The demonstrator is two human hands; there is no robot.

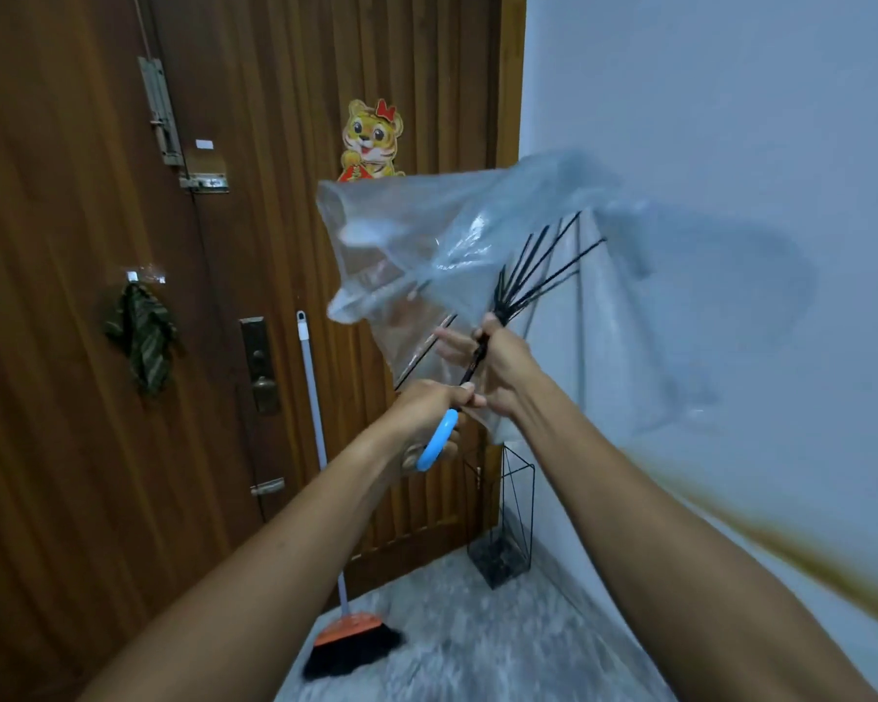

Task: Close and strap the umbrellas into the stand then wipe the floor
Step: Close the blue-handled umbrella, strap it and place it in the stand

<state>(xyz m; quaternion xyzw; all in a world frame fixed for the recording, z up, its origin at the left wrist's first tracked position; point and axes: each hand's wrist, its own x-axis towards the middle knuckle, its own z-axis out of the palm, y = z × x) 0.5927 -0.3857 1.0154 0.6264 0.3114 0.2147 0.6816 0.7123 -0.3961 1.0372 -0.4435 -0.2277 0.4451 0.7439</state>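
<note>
Fingers (470, 397) of the left hand (427, 402) are curled tight round the thin black shaft (470, 372), just above the curved blue handle (437, 440), which hangs below the palm. Farther up, the right hand (503, 362) also grips the shaft, at the point where the black ribs (533, 276) fan out. The clear umbrella (427, 235) is held up in the air between the wooden door (72, 245) and the pale wall (731, 93). Its plastic canopy is half folded and blurred.

Below the hands, in the far corner where door and wall meet, a black wire stand (508, 524) sits on the grey speckled floor (477, 640). An orange-headed broom (356, 635) leans against the door at near left. A green striped cloth (143, 336) hangs from a hook on the left. A cartoon tiger sticker (373, 139) is stuck high on the door. A small white tag (204, 142) sits left of it, and no writing on it can be read.
</note>
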